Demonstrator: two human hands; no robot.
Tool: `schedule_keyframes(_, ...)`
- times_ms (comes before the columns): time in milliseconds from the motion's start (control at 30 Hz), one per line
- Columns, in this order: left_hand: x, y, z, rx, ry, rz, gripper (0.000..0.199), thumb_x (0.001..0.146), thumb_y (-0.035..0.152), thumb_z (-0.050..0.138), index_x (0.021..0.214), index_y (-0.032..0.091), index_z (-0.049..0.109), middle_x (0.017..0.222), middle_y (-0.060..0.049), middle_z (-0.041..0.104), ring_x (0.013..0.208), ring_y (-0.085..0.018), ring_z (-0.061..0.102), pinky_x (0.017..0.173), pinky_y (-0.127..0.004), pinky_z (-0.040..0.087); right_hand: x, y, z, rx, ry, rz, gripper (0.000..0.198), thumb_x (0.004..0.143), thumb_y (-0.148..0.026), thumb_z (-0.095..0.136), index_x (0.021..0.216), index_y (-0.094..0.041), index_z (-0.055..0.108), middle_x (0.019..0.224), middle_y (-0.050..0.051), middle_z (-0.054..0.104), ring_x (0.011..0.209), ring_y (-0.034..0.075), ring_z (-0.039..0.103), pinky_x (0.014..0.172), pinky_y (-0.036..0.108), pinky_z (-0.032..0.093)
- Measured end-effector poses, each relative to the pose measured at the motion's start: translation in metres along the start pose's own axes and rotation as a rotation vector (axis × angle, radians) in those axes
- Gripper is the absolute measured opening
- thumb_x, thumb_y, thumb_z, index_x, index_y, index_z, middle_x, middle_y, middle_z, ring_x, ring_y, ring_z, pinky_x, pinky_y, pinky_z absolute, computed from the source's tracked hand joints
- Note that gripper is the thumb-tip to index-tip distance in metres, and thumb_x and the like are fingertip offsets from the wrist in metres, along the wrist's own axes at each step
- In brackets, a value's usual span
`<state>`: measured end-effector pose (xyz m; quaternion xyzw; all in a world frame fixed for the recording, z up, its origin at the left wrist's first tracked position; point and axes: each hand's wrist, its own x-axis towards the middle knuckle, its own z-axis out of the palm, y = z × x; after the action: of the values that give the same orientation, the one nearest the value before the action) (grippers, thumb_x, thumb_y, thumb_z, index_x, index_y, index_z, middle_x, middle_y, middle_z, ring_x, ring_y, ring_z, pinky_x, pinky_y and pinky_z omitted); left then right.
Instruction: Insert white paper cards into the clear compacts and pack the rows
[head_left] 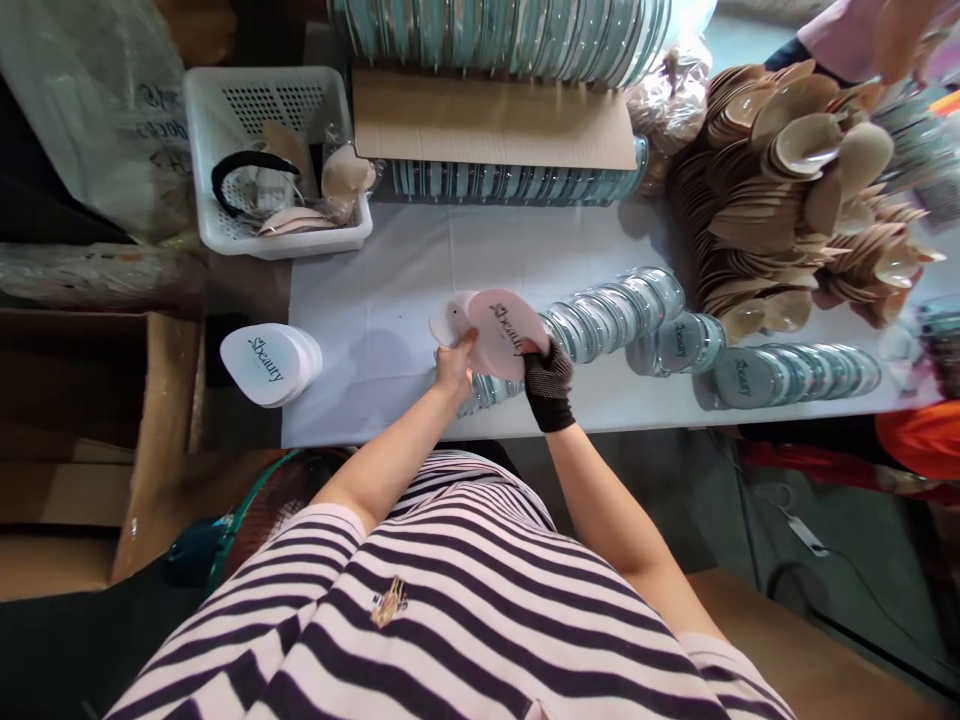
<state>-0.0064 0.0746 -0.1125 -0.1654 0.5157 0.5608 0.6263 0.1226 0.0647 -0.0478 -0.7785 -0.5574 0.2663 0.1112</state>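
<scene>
Between my hands is a pink rounded card (504,335) printed with "beauty", held tilted above the table. My bare left hand (454,368) pinches at its left side, where a white rounded piece (448,318) with a small dark hole also shows. My right hand (549,380), in a dark glove, is closed on the card's right edge. Just below the card, a row of clear rounded cases (487,393) is partly hidden by my hands. To the right runs another row of clear cases (611,310). On the left stands a stack of white printed cards (268,364).
A white basket (281,245) with a black band and wrapped pieces stands at the back left. Behind are stacked clear cases (510,35) and a cardboard sheet (495,120). Beige spoon-shaped pieces (757,220) pile up at right. An open carton (161,430) sits at left.
</scene>
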Motion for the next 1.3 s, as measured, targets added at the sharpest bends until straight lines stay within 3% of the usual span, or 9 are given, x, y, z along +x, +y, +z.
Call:
schedule_keyframes(100,0.015,0.016,0.001,-0.065,0.015,-0.009,0.024,0.080,0.008,0.073,0.102,0.016,0.072,0.104,-0.008,0.077,0.114,-0.023,0.068,0.105,-0.041,0.051,-0.019,0.019,-0.024,-0.120,0.122,0.060,0.049,0.097,-0.044,0.035,0.121,-0.010,0.062,0.109,0.019,0.071,0.098,0.026,0.066,0.083,0.035,0.052)
schedule_keyframes(233,0.037,0.028,-0.003,-0.103,0.076,-0.042,0.033,0.082,0.011,0.073,0.114,0.016,0.070,0.114,-0.011,0.075,0.117,-0.025,0.066,0.105,-0.047,0.051,-0.075,0.042,-0.039,-0.406,-0.252,-0.059,0.046,0.097,-0.040,0.038,0.128,-0.016,0.061,0.101,0.015,0.074,0.087,0.027,0.069,0.072,0.031,0.048)
schedule_keyframes(367,0.043,0.019,-0.009,-0.123,0.097,-0.056,0.042,0.082,0.010,0.073,0.123,0.019,0.067,0.118,-0.010,0.074,0.118,-0.023,0.066,0.106,-0.043,0.051,-0.109,0.036,-0.018,-0.579,-0.519,-0.184,0.044,0.100,-0.036,0.034,0.132,-0.023,0.059,0.102,0.011,0.075,0.083,0.023,0.070,0.069,0.027,0.044)
schedule_keyframes(533,0.039,0.014,-0.011,-0.127,0.088,-0.042,0.044,0.082,0.011,0.073,0.125,0.019,0.066,0.121,-0.010,0.073,0.121,-0.023,0.065,0.106,-0.042,0.051,-0.082,0.002,0.027,-0.628,-0.592,-0.213,0.039,0.101,-0.033,0.034,0.134,-0.023,0.053,0.100,0.011,0.075,0.090,0.023,0.071,0.072,0.028,0.044)
schedule_keyframes(667,0.036,0.018,-0.009,-0.122,0.093,-0.028,0.037,0.084,0.011,0.071,0.120,0.018,0.068,0.118,-0.009,0.074,0.121,-0.022,0.064,0.105,-0.041,0.052,-0.061,-0.011,0.031,-0.651,-0.565,-0.111,0.038,0.100,-0.044,0.037,0.127,-0.021,0.052,0.099,0.012,0.074,0.088,0.025,0.071,0.073,0.031,0.046)
schedule_keyframes(833,0.035,0.016,-0.010,-0.129,0.084,-0.019,0.030,0.082,0.010,0.072,0.111,0.016,0.070,0.113,-0.010,0.075,0.117,-0.022,0.067,0.104,-0.040,0.052,-0.063,-0.005,0.017,-0.680,-0.586,-0.087,0.032,0.100,-0.037,0.033,0.117,-0.022,0.057,0.094,0.011,0.074,0.082,0.025,0.071,0.071,0.032,0.047)
schedule_keyframes(967,0.035,0.012,-0.011,-0.138,0.077,-0.024,0.031,0.080,0.011,0.075,0.110,0.015,0.070,0.110,-0.010,0.076,0.113,-0.023,0.068,0.103,-0.042,0.053,-0.058,-0.003,0.038,-0.640,-0.545,-0.143,0.036,0.101,-0.035,0.030,0.121,-0.019,0.056,0.096,0.014,0.073,0.084,0.026,0.071,0.071,0.033,0.047)
schedule_keyframes(1100,0.035,0.012,-0.011,-0.138,0.080,-0.006,0.030,0.080,0.009,0.074,0.109,0.014,0.070,0.104,-0.010,0.077,0.108,-0.023,0.070,0.101,-0.041,0.054,-0.057,0.002,0.066,-0.589,-0.616,-0.138,0.039,0.103,-0.033,0.029,0.127,-0.017,0.055,0.101,0.015,0.073,0.092,0.026,0.071,0.076,0.032,0.049)
schedule_keyframes(1300,0.035,0.013,-0.012,-0.132,0.067,0.001,0.034,0.083,0.008,0.070,0.116,0.013,0.068,0.103,-0.012,0.077,0.106,-0.022,0.071,0.101,-0.045,0.053,-0.065,0.019,0.074,-0.524,-0.705,-0.058,0.032,0.101,-0.029,0.035,0.122,-0.021,0.058,0.108,0.017,0.072,0.101,0.029,0.069,0.086,0.042,0.049)
